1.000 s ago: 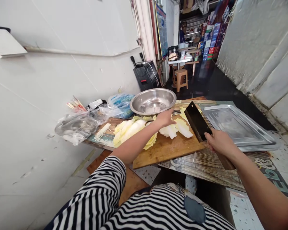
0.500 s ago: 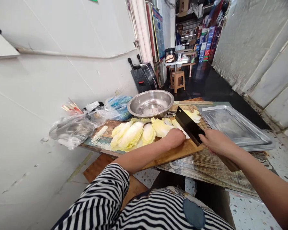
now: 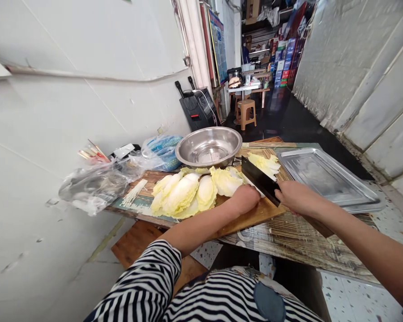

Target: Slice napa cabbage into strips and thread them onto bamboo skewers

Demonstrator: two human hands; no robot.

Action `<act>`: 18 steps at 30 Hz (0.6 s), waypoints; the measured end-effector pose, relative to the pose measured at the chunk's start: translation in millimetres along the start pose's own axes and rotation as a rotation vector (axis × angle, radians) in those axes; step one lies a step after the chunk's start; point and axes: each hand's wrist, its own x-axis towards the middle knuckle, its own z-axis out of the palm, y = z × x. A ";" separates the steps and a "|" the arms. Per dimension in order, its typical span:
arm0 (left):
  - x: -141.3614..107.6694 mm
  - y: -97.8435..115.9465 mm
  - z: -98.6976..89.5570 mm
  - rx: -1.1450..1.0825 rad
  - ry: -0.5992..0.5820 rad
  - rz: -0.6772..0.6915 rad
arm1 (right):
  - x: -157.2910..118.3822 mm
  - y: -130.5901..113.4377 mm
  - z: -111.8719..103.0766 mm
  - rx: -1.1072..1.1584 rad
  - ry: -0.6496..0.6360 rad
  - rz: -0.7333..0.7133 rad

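My right hand [image 3: 297,197] is wrapped round the handle of a dark cleaver [image 3: 259,179], its broad blade slanting down to the left over the wooden cutting board [image 3: 255,215]. Just left of the blade, my left hand [image 3: 246,198] is closed on a pale napa cabbage leaf [image 3: 229,181], its fingertips hidden from me. Several more yellow-white napa cabbage leaves [image 3: 183,192] lie in a row to the left. Beyond the blade sits a small heap of cut cabbage [image 3: 263,163].
A steel basin [image 3: 208,147] stands behind the leaves. Metal trays [image 3: 325,179] lie at the right. On the left are enoki mushrooms [image 3: 134,192], a clear plastic bag [image 3: 94,185] and a blue bag [image 3: 164,152]. A black speaker [image 3: 198,109] leans by the wall.
The cleaver's far end has dropped and swung slightly left, so the blade sits lower on the board. My left hand stays nearly in place; the view has shifted slightly.
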 end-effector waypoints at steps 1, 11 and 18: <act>-0.1 0.2 -0.1 -0.010 0.006 -0.004 | -0.3 -2.1 -0.6 -0.008 -0.007 0.011; 0.0 -1.3 2.7 -0.053 -0.026 0.013 | 3.3 -16.9 -4.7 -0.041 -0.134 0.067; -4.1 -9.5 5.1 -0.025 0.037 0.018 | 9.5 13.9 5.3 0.007 -0.100 0.024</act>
